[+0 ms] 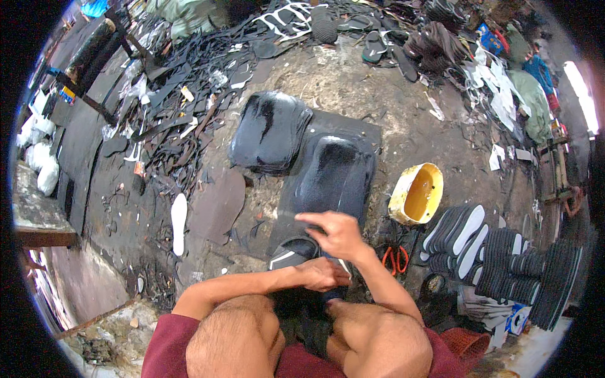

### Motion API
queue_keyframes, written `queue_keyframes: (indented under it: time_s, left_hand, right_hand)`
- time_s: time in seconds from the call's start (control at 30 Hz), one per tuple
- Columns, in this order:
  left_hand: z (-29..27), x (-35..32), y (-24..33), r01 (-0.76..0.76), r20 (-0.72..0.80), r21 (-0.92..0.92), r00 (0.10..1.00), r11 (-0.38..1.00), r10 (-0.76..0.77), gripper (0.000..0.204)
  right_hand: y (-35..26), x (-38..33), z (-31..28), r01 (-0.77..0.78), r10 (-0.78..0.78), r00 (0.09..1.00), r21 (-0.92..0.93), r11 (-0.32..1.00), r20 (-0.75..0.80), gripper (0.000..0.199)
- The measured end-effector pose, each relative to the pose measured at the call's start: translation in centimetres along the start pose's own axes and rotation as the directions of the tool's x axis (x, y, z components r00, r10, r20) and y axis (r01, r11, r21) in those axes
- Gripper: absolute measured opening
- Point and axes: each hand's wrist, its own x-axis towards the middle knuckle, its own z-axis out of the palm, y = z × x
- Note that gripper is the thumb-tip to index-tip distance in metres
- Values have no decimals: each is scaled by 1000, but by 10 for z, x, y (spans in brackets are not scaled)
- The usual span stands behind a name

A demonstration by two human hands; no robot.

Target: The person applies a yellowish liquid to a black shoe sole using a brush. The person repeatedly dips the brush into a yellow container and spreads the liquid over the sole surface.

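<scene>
My left hand [322, 274] is closed low in front of my knees, its fingers folded round something I cannot make out. Just left of it is a dark curved piece with pale stripes [293, 253], partly covered by my forearm. Above hovers my right hand [336, 232], index finger stretched leftward and thumb apart, with nothing visible between them. Beyond that hand, a stack of glossy black sheets [337, 173] lies on a dark flat board [362, 129]. A second stack of black sheets [268, 132] rests at its upper left.
To the right stand a yellow cut-open container [403, 205] of amber liquid and orange-handled scissors [396, 259]. Rows of black and white soles [457, 236] lie at far right. A white sole [179, 223] and a brown sheet [217, 205] lie left; black scraps [183, 135] cover the floor behind.
</scene>
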Motion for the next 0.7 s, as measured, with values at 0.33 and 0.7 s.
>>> queue_keyframes:
  time_s: [0.33, 0.7]
  left_hand:
    - [-41, 25, -49, 601, -258, 223, 796, 768, -548, 51]
    - [-36, 15, -65, 585, -267, 176, 803, 792, -533, 53]
  right_hand:
    - [164, 105, -99, -267, 256, 964, -226, 937, -76, 51]
    - [154, 36, -123, -651, 640, 753, -321, 688, -156, 47]
